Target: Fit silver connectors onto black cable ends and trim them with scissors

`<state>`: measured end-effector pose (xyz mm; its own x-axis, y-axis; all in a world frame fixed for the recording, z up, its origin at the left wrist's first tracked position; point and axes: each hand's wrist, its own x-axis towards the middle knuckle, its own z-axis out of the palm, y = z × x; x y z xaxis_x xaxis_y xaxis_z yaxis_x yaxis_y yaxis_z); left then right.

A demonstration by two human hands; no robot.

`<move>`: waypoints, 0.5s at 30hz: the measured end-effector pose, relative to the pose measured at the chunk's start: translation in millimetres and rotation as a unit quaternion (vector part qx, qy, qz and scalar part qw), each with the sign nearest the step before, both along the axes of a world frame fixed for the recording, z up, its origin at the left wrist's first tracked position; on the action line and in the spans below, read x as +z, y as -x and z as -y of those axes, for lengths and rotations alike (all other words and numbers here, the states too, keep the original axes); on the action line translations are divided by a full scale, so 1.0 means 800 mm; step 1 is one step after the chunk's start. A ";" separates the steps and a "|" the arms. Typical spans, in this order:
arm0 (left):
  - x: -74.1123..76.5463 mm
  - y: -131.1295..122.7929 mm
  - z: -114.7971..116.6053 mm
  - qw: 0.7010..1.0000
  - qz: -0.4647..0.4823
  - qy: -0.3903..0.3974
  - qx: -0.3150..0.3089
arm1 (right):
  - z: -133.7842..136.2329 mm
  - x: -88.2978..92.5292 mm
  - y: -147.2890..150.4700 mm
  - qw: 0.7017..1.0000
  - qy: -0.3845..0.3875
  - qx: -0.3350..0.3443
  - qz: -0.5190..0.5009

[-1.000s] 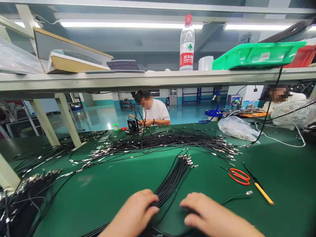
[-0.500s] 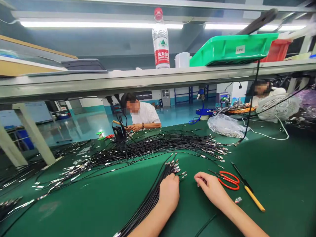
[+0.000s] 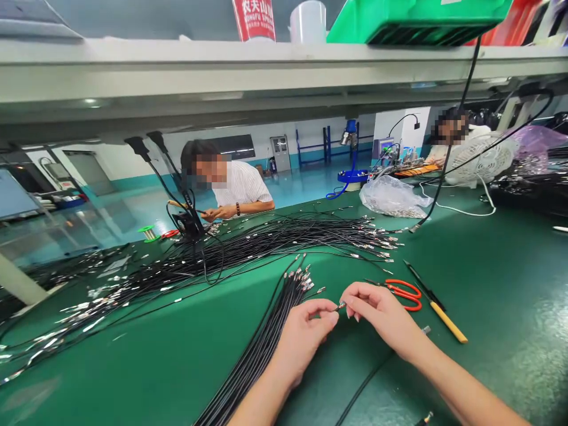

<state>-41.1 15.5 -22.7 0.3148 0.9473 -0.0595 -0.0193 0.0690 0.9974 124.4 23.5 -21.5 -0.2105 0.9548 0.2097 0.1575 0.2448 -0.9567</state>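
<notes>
Green tabletop (image 3: 488, 284) runs the full width, with a grey shelf (image 3: 177, 65) overhead carrying a green bin (image 3: 417, 18). A big loose heap of black wires (image 3: 266, 239) with metal ends is spread across the middle. A tighter bundle (image 3: 266, 337) runs from the near edge up to its fanned tips, just left of our hands.

A co-worker sits across the tabletop, their hands (image 3: 222, 212) busy at their own spot and well apart from ours. There's a plastic bag (image 3: 390, 198) and a white fan (image 3: 481, 163) far right. Red scissors (image 3: 403, 291) and a yellow-handled tool (image 3: 448, 322) lie just beyond our right hand, untouched.

Our left hand (image 3: 302, 337) rests against the bundle's right side. Our right hand (image 3: 381, 316) is raised a little off the mat. The grip on both is thumb and forefinger pressed together, pinching one small wire end (image 3: 341, 305) between the two hands, just past the bundle's tips. We can't tell which wire it belongs to, because the lead is hidden behind the fingers.

Our read: we're singling out one end to check or sort it, and the bundle itself isn't being lifted. The next move calls for a light, steady pinch on the metal tip, with the lead kept clear of the neighbouring wires so nothing snags. A second loose wire (image 3: 368, 378) passes under our right wrist, so watch that one too.
</notes>
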 end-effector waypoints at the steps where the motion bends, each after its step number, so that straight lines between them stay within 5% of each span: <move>1: 0.000 0.000 0.000 1.000 -0.007 -0.005 0.007 | 0.001 0.000 0.000 1.000 0.003 0.002 0.001; 15: 0.002 -0.003 0.002 1.000 -0.011 -0.021 0.019 | 0.002 -0.013 0.004 0.997 0.051 0.026 -0.050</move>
<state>-38.8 13.5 -20.8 0.2773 0.9604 -0.0258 0.0001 0.0269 0.9996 121.5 21.9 -31.5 -0.2422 0.9607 0.1353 0.0496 0.1515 -0.9872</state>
